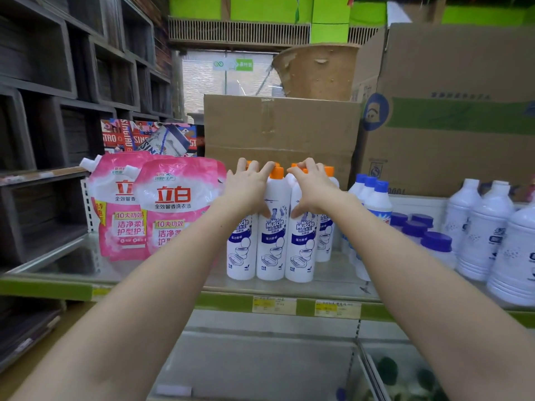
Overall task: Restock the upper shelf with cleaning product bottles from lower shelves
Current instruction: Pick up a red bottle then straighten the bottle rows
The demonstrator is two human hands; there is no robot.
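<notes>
Several white Mr Muscle toilet-cleaner bottles [270,250] with orange caps stand upright in a tight cluster on the upper shelf [225,302], close to its front edge. My left hand [250,189] lies over the caps on the left side of the cluster, fingers spread, thumb against the middle front bottle. On the right side my right hand [312,189] rests the same way, its thumb touching the right front bottle. Neither hand lifts a bottle; the rear bottles are mostly hidden behind the front row and my hands.
Pink detergent pouches [173,209] stand left of the cluster. To the right are blue-capped bottles [373,198], purple-lidded jars [437,241] and large white bottles [486,235]. Cardboard boxes [278,125] sit behind. Price tags [273,305] line the rim; a lower shelf [260,357] lies beneath.
</notes>
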